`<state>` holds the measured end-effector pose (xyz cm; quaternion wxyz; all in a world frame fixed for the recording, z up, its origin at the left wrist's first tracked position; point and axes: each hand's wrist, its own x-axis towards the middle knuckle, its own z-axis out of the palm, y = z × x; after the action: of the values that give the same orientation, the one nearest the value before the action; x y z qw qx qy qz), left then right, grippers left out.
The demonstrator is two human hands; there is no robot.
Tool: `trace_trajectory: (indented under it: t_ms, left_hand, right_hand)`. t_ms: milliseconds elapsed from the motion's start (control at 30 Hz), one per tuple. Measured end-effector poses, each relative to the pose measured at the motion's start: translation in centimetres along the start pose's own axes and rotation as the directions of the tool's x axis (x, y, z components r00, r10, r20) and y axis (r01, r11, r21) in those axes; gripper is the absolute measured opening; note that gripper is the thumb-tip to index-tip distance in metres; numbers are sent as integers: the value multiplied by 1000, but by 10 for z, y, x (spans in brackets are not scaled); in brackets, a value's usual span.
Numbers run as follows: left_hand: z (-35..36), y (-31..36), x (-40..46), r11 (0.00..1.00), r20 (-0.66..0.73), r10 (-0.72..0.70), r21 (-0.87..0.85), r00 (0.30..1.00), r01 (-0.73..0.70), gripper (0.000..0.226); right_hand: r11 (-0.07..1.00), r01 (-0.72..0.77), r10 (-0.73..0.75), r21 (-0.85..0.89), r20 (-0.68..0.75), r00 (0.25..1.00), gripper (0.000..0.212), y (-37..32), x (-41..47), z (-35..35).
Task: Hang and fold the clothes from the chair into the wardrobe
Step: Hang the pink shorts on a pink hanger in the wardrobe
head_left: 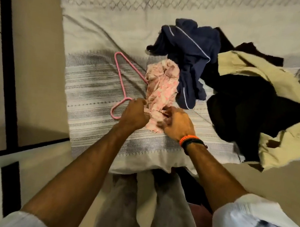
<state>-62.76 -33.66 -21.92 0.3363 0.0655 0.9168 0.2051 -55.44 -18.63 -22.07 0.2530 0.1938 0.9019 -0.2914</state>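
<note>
Left hand point(133, 115) and right hand point(176, 125) both have fingers clenched on the near end of the pink floral garment point(161, 89), which lies bunched on the bed point(92, 93). The pink hanger point(120, 81) lies just left of it, its far corner under the cloth. Navy garment point(189, 56) and khaki garment point(275, 92) are heaped to the right.

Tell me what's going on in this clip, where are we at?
A person stands at a bed, sorting clothes. Both hands grip the near end of a pink patterned garment: the left hand on its left edge, the right hand on its right. A pink hanger lies beside it, one end tucked under the cloth. A navy garment with white piping, a black garment and a beige garment lie in a heap further right, not yet dealt with.
</note>
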Motion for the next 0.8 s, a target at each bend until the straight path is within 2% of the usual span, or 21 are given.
trace_trajectory:
  t_ms: [133,233,300,400,500,600,667,800]
  left_hand:
    - [21,-19,24,996,60,-67,62,996,64,55]
    - [35,-31,28,994,119,-72,94,990,61,51]
    - [40,-34,28,995,132,-73,76,989,63,48]
    - [40,-33,25,997,121,-68,37,990,64,43]
    - [32,-28,18,1000,87,-4,30,996,1,34]
    - [14,-21,7,998,97,31,-50,995,-27,27]
    - [-2,-16,0,993,121,36,-119,992,-22,26]
    - [-40,-4,-18,919,213,104,-395,971,-12,10]
  right_hand:
    - [956,45,-27,-289,65,997,69,8,25,43]
    - [947,18,2,-319,60,998,71,15,28,62]
    - [972,-16,17,-235,1,1000,64,16,25,66]
    - [999,-41,39,-19,-78,996,53,15,20,61]
    - [979,-62,82,194,-99,992,46,11,10,53]
    - [935,-77,124,347,-117,985,36,2,-3,40]
    - [846,-98,179,524,-106,978,28,-8,-14,26]
    - [416,-149,299,897,20,954,5,-35,-36,-6]
